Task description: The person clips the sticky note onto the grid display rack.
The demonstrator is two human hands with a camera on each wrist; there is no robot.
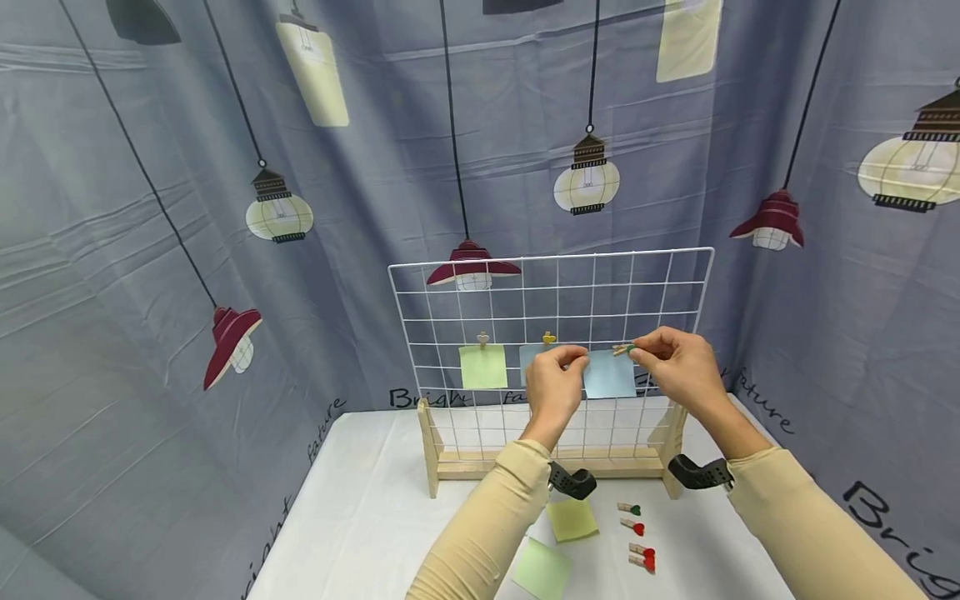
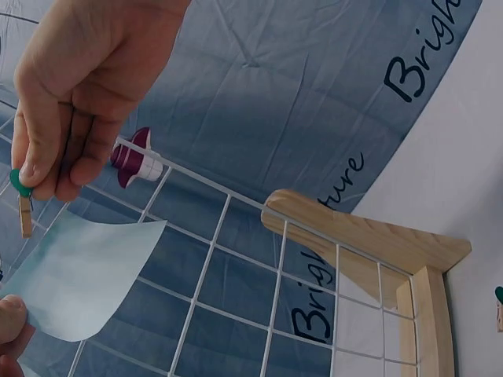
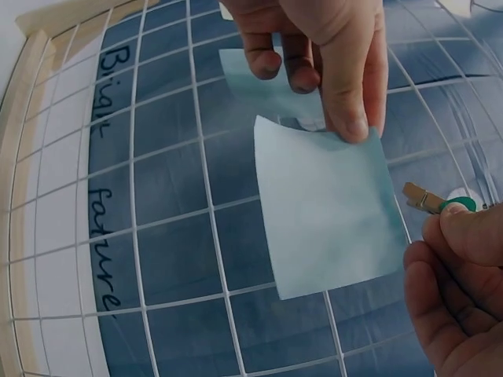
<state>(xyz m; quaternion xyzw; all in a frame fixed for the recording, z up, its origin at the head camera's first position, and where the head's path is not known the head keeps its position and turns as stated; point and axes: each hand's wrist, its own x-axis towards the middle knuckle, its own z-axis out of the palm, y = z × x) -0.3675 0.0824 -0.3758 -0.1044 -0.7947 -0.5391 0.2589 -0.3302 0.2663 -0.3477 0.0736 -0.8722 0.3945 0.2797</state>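
The right wrist view shows plainly what the head view shrinks: the left hand [image 1: 555, 387] pinches a square pale-blue paper note [image 3: 330, 216] by one corner, while the right hand [image 1: 678, 362] pinches a small wooden peg [image 3: 424, 198] by its green end, its tip just beside the note's edge. It also shows more of a second pale-blue note [image 3: 251, 82], partly hidden behind the left hand in the head view. The held note is plain and bows gently, in front of a white wire grid [image 1: 551, 257]; whether it touches the wires is hard to judge.

Only the head view takes in the full count: two notes pegged on the grid, one light green [image 1: 483, 367] and one blue; two notes on the white table [image 1: 360, 500], one yellow [image 1: 573, 521] and one pale green [image 1: 543, 571]; four loose pegs beside them, one with a green heart [image 1: 635, 510] and three with red hearts [image 1: 638, 529].
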